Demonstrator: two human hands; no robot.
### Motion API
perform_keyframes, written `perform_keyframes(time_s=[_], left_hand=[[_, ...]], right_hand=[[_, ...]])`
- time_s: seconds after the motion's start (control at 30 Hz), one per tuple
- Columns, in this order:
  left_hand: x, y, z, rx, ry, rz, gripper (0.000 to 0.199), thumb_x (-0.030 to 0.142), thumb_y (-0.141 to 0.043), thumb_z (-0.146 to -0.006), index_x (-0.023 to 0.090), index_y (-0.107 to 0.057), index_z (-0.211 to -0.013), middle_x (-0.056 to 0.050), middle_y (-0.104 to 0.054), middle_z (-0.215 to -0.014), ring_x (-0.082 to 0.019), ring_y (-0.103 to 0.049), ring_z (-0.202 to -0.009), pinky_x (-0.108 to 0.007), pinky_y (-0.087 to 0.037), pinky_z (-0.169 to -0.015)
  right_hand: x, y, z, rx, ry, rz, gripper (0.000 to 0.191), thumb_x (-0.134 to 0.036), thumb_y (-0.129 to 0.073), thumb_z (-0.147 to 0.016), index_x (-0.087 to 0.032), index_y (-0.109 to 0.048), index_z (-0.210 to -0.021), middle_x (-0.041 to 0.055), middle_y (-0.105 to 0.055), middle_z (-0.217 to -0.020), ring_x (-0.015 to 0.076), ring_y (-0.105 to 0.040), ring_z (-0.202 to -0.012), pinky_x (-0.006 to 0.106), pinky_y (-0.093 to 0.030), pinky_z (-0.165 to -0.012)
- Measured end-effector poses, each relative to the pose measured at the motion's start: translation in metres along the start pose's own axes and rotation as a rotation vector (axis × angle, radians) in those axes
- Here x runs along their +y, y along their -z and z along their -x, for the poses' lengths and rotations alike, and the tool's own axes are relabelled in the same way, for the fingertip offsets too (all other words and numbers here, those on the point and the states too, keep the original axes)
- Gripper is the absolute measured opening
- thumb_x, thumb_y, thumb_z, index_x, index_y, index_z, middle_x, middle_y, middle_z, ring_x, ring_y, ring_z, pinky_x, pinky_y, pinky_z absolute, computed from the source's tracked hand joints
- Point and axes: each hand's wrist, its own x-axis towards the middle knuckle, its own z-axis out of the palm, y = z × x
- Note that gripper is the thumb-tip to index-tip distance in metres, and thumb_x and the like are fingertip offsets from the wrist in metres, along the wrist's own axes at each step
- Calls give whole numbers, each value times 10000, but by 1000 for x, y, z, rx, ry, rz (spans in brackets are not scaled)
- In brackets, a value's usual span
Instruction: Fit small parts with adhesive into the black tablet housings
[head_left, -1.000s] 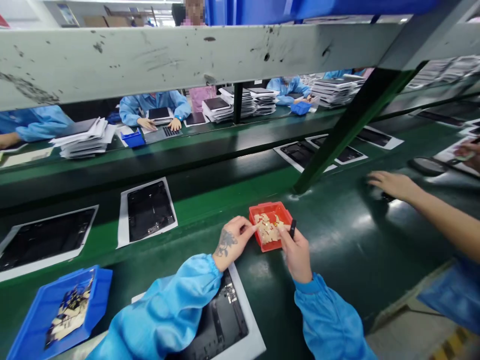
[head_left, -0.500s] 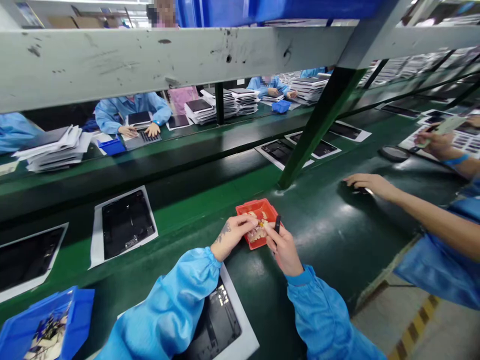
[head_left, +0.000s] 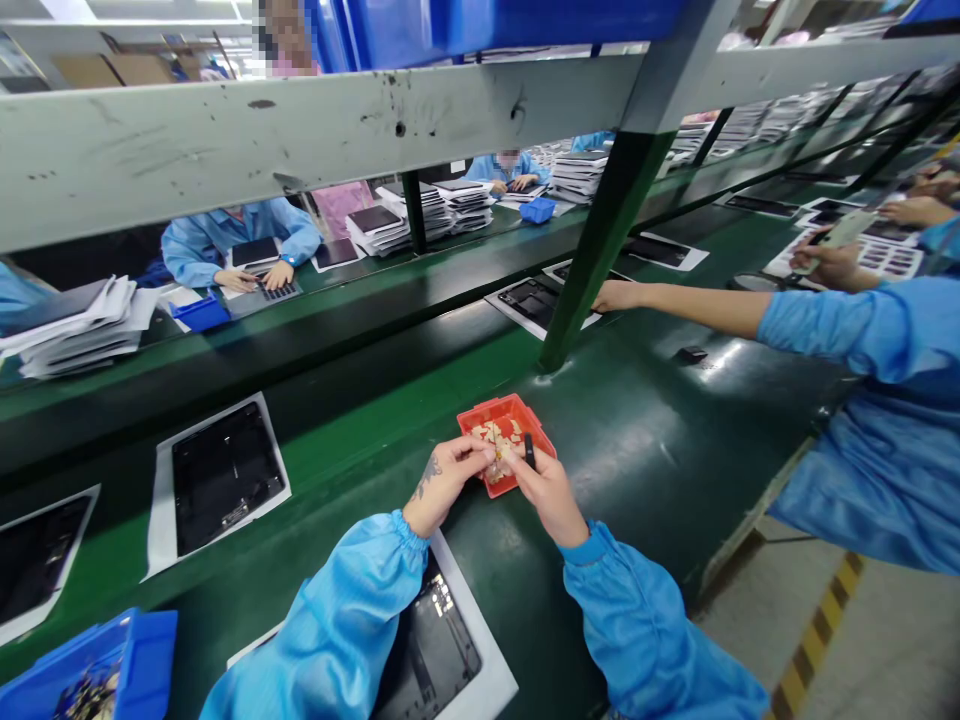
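Through the head camera I looked down a long green worktop (head_left: 622,470) running beneath a scuffed grey beam (head_left: 225,140), with co-workers (head_left: 240,245) in blue coats seated at a facing line beyond it. Black tablets (head_left: 221,485) lay on white sheets (head_left: 161,520) along the worktop, and another lay partly under my left sleeve (head_left: 330,640). A blue bin (head_left: 142,650) sat at the lower left edge of the view. On my right, a nearby co-worker's arm (head_left: 690,310) stretched across the worktop, above a small black piece (head_left: 691,354).

Directly ahead, a red tray (head_left: 480,420) sat on the worktop just beyond my hands, holding small tan pieces (head_left: 495,438). My left hand (head_left: 442,485) reached over the tray's rim toward those pieces, though I could not tell whether it gripped any. My right hand (head_left: 547,495) was pinched on a black stick (head_left: 530,452), held upright beside the tray. The two hands were close together, with the tray between their fingertips.
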Motion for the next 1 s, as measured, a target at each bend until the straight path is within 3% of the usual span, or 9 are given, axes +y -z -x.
perform_keyframes(time_s=[0.1,0.33,0.43,0.77,1.0], left_hand=[[-2,0,2,21,-1,-29,203,331,-686,-763,130,-698,-793,-15,-618,-723,-113,-512,-653,-234,-407,-651],[-4,2,4,88,-62,-149,212,350,-657,-791,145,-709,-795,-16,-630,-766,-131,-539,-692,-242,-416,-669],[-3,2,5,96,-109,-216,188,330,-652,-800,153,-715,-784,-19,-625,-788,-138,-552,-726,-244,-421,-690],[-2,0,8,48,-217,-370,180,299,-606,-846,169,-729,-825,-50,-660,-847,-170,-605,-814,-277,-457,-788],[-4,1,10,50,-220,-435,198,320,-598,-850,177,-733,-830,-53,-669,-850,-175,-617,-808,-274,-466,-779]], right_hand=[[4,2,0,3,54,88,287,-455,-682,-790,-173,-701,-839,52,-697,-895,220,-634,-861,357,-494,-840],[-2,1,6,123,206,287,177,-371,-671,-807,-201,-700,-848,46,-688,-857,223,-630,-832,343,-487,-826],[-5,-1,7,111,247,321,157,-342,-667,-810,-215,-716,-887,51,-695,-903,229,-637,-876,347,-487,-855],[-4,0,4,8,179,273,217,-344,-665,-802,-189,-745,-931,51,-730,-941,251,-678,-893,403,-524,-867],[-1,2,3,-41,148,265,216,-343,-653,-811,-190,-753,-926,49,-735,-915,256,-685,-868,419,-530,-858]])
